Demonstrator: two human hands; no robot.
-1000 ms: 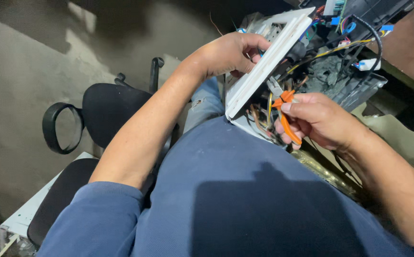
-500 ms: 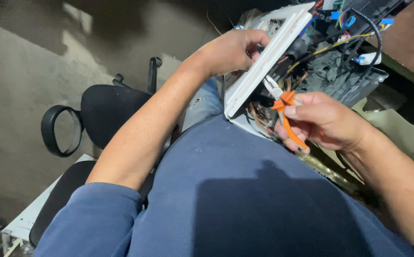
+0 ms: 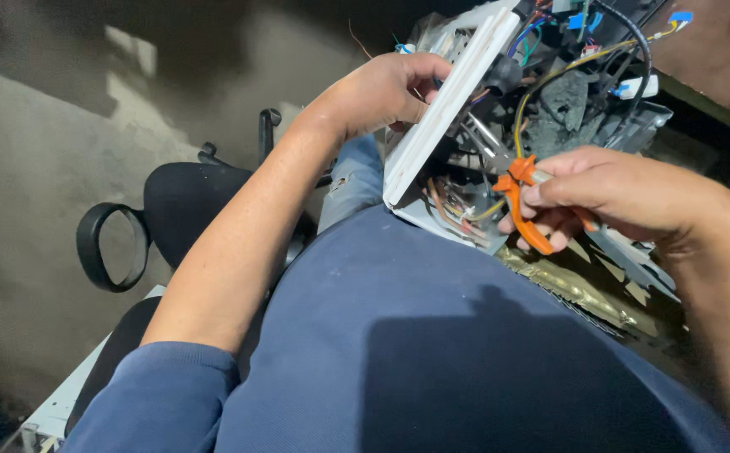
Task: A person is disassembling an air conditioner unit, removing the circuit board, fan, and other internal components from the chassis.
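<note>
**Head view: two hands working at an opened appliance on the lap**

The head view is showing the left hand (image 3: 386, 88) curling around the upper edge of a white plastic panel (image 3: 449, 105), fingers closed on it and tilting it up on its long edge. Just beyond that panel, a tangle of coloured wires (image 3: 550, 59) and a black hose are crowding the far side, leaving little free room there. To the left of the left forearm, the floor is lying open, with only a black office chair (image 3: 176, 201) standing below the elbow.

The right hand (image 3: 617, 197) is closing around orange-handled pliers (image 3: 520, 205), the fingers wrapped over the handles and the tool's head pointing into the gap under the panel's lower edge. A thin yellow wire (image 3: 523, 109) is running up just beside the pliers. Below the right hand, a crinkled gold foil sheet (image 3: 566, 285) is lying against the blue-clothed torso.

Compared with half a second ago, the right hand is sitting farther out from the panel, and the pliers are drawn back from the wiring beneath it; the left hand's grip is unchanged.
</note>
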